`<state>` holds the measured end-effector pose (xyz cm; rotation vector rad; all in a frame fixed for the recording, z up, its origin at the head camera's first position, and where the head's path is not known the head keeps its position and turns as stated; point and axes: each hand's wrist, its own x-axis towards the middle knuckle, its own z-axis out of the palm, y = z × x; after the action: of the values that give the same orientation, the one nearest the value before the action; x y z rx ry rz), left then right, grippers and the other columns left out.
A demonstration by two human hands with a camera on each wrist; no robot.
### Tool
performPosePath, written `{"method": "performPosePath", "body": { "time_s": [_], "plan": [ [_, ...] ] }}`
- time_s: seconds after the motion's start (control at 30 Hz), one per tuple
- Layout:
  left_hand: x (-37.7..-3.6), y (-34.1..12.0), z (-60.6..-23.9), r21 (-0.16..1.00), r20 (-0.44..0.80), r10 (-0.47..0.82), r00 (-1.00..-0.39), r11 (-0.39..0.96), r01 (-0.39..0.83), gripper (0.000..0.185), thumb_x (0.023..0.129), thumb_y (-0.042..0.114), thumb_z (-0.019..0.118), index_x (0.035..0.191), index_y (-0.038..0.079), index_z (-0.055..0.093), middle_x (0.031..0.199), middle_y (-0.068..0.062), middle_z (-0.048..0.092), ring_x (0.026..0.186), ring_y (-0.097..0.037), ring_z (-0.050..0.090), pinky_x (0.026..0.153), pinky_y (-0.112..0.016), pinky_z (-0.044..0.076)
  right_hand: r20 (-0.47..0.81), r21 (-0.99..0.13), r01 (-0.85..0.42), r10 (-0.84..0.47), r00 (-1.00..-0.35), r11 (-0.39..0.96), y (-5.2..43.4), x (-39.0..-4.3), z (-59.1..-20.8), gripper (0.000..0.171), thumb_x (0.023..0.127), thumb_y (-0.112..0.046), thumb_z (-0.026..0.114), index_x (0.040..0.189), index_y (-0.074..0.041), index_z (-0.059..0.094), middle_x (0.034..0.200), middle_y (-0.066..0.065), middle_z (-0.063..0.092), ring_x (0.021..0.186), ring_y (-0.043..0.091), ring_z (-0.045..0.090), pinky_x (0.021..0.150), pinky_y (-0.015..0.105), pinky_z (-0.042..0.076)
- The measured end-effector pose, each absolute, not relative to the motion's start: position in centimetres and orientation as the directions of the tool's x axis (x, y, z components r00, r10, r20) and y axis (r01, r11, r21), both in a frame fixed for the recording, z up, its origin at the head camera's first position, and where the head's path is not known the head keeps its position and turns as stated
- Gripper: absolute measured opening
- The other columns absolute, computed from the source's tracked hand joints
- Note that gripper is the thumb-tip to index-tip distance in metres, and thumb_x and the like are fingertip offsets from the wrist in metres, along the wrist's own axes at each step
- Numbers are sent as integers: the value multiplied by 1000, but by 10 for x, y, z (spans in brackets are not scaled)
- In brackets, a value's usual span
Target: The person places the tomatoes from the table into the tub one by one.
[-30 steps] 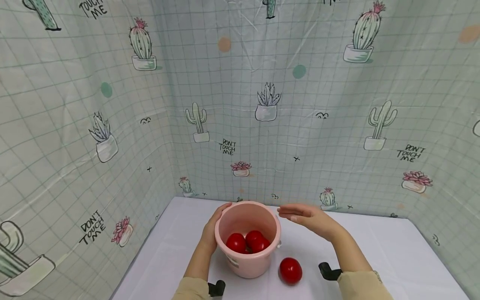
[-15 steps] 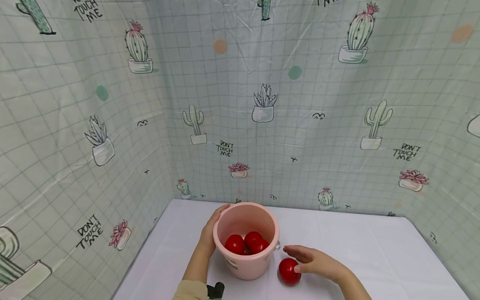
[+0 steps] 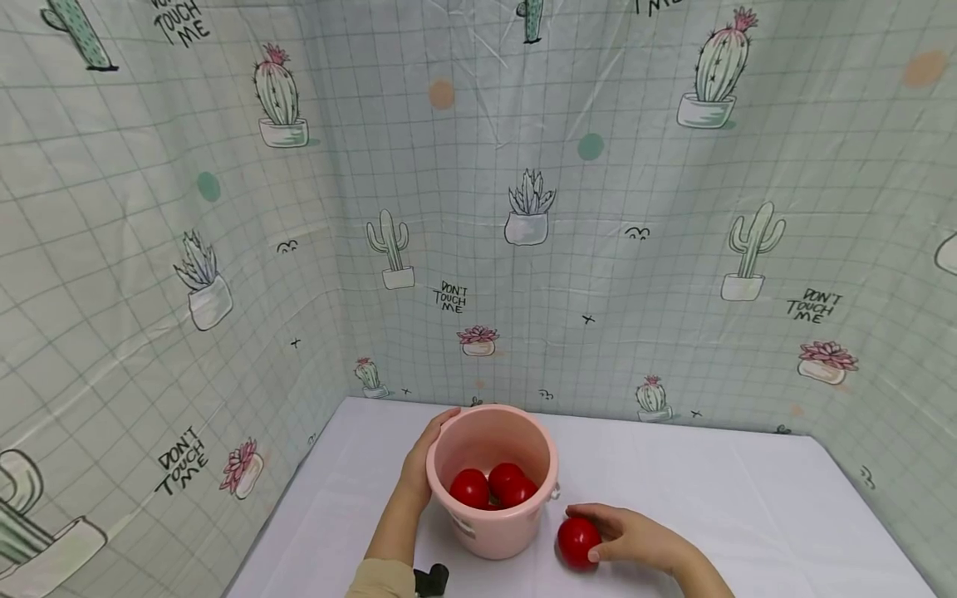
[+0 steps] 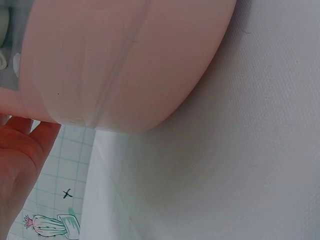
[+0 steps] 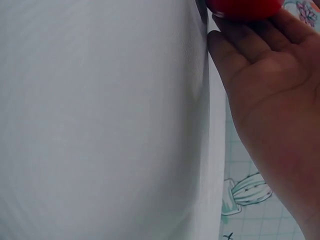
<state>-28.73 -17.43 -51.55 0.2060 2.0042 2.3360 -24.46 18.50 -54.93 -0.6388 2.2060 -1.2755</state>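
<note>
A pink bucket (image 3: 497,531) stands on the table and holds several red tomatoes (image 3: 469,488). Against its left outer wall lies my left hand (image 3: 419,461), fingers extended along the side near the rim. The left wrist view shows those fingers (image 4: 45,135) touching the bucket wall (image 4: 125,65). To the right of the bucket, a single red tomato (image 3: 577,541) sits on the table. My right hand (image 3: 635,536) holds it between thumb and fingers. The right wrist view has only the lower part of this tomato (image 5: 245,7) at the top, by the fingertips; the thumb is hidden there.
A white cloth covers the table (image 3: 718,490). Behind and to the left, a checked curtain (image 3: 419,349) with cactus prints hangs at the table's edges. A small clear knob (image 3: 555,492) sticks out on the bucket's right side.
My right hand has come down from beside the bucket's rim to the loose tomato, and its fingers have closed around it. The left hand and the bucket have stayed in place.
</note>
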Motion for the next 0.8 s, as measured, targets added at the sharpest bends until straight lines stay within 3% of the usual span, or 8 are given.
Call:
{"method": "performPosePath", "body": {
  "time_s": [0.3, 0.53, 0.8],
  "plan": [
    [-288, -176, -517, 987, 73, 137, -988, -150, 52, 50, 104, 47, 28, 147, 28, 46, 153, 2, 45, 144, -23, 36, 118, -48, 32, -192, -877, -143, -606, -772, 459, 187, -244, -553, 57, 89, -26, 70, 142, -17, 53, 142, 13, 56, 127, 35, 53, 100, 52, 51],
    [-287, -175, -516, 988, 80, 145, -986, -144, 59, 50, 103, 49, 28, 146, 30, 46, 153, 2, 45, 144, -24, 36, 118, -47, 34, -210, -875, -115, -584, -784, 469, 188, -244, -556, 56, 88, -25, 71, 141, -17, 54, 139, 14, 58, 124, 35, 53, 98, 59, 49],
    [-286, -175, -516, 987, 79, 142, -987, -150, 58, 51, 103, 48, 28, 146, 28, 46, 153, 2, 46, 143, -23, 37, 117, -46, 35, -211, -880, -103, -574, -791, 465, 187, -243, -556, 54, 88, -24, 72, 139, -17, 56, 135, 14, 60, 121, 34, 55, 96, 59, 51]
  ]
}}
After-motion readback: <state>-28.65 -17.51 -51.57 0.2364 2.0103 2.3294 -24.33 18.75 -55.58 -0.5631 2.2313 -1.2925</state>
